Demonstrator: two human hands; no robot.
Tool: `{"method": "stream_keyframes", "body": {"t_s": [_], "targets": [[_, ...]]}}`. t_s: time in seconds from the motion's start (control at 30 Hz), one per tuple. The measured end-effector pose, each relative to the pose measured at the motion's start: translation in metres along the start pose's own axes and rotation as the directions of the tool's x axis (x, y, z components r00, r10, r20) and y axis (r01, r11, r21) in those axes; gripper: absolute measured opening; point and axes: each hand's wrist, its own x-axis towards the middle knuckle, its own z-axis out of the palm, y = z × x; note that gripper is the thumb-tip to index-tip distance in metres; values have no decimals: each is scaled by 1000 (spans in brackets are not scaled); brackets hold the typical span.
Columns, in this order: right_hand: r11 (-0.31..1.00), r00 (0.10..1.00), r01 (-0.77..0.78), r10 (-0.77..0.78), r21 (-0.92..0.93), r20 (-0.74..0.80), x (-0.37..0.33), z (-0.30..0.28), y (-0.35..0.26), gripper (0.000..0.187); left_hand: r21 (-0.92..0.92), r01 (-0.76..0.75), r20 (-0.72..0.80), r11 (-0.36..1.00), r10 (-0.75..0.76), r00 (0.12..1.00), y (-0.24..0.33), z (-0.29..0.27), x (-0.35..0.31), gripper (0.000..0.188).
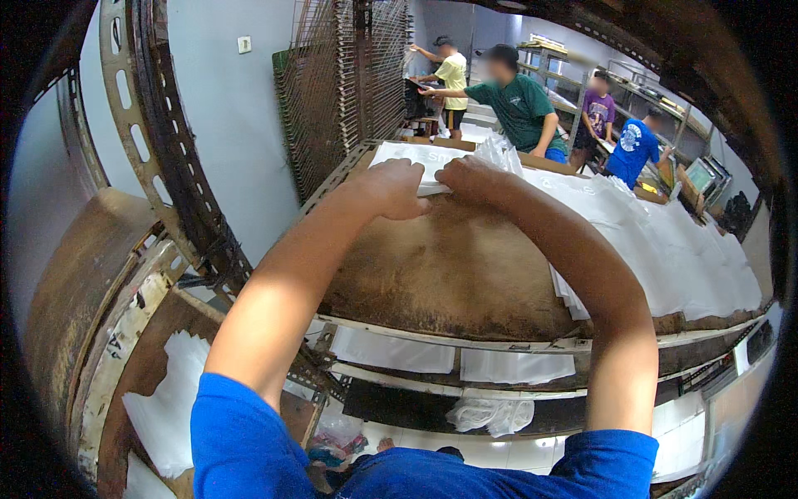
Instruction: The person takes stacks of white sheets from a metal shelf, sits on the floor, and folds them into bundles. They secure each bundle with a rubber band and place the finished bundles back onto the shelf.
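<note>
Both my arms reach across a brown wooden shelf board (432,266) to its far side. A stack of thin white printed sheets (420,155), perhaps plastic bags, lies there. My left hand (394,188) is closed on the near left edge of the stack, its thumb pointing inward. Next to it, my right hand (470,178) grips the near right edge with bent fingers. Both hands' fingertips are partly hidden. Crumpled white plastic (499,153) stands just beyond my right hand, and long overlapping rows of similar white sheets (665,241) cover the board's right side.
A slotted metal upright (137,116) rises close on my left. Wire drying racks (341,91) stand behind the board. More white stacks (515,366) lie on a shelf below. Several people work beyond, the nearest a person in a green shirt (517,112).
</note>
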Motion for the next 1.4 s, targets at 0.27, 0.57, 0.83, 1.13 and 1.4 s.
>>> {"method": "stream_keyframes", "body": {"t_s": [0.27,0.57,0.83,1.13,1.4], "targets": [[997,949,31,-8,-68,315,12,-24,3,40,99,-69,258,993,41,965,-5,21,46,33],[996,988,-64,53,68,147,6,-3,8,31,187,-104,-31,977,112,993,-15,47,64,26],[987,974,-128,143,94,-176,-13,4,7,19,242,-90,-190,966,138,972,-16,42,64,22],[971,995,73,-54,227,-88,-53,-107,53,43,-186,3,-472,982,-93,877,-16,-60,-11,45],[949,995,86,-69,302,-67,-70,-168,42,36,-915,-149,-314,376,-428,847,6,-35,-64,67]]}}
